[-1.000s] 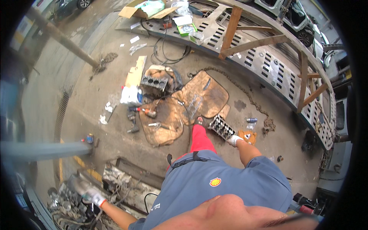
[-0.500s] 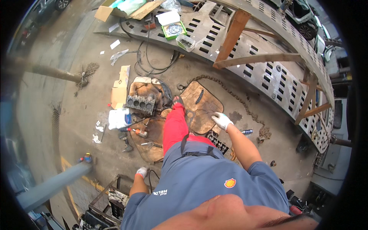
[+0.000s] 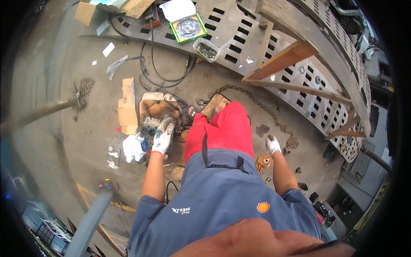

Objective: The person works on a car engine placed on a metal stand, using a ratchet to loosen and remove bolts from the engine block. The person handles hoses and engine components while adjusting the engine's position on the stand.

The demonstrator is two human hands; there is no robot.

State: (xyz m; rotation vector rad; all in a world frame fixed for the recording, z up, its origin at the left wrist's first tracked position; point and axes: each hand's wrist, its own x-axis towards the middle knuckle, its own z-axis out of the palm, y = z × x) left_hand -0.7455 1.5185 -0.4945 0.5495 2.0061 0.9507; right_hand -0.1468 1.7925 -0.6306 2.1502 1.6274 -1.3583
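My left hand (image 3: 162,138), in a white work glove with dirty fingertips, reaches over the engine block (image 3: 147,132) with its fingers stretched forward. The hand and forearm hide much of the block, and I cannot tell whether the fingers touch it. The block rests on a worn brown padded seat piece (image 3: 155,108). Beside the left wrist stands a white jug (image 3: 133,149) with a blue label. My right hand (image 3: 272,144), gloved too, hangs out to the right above the floor, holding nothing, its fingers loosely extended. Closest to it are the rusty chain (image 3: 292,142) and an orange-brown cloth (image 3: 263,162).
A slotted metal ramp (image 3: 239,48) with wooden braces (image 3: 280,62) runs along the far right. On it sit a green-edged open box (image 3: 188,28) and a plastic tub of small parts (image 3: 206,50). Black hoses (image 3: 165,80) loop across the floor near flattened cardboard (image 3: 127,109).
My left hand has swung forward from low at my side to over the engine block. My right hand has drawn back and right from the brown panel. My legs have bent, lowering my body.
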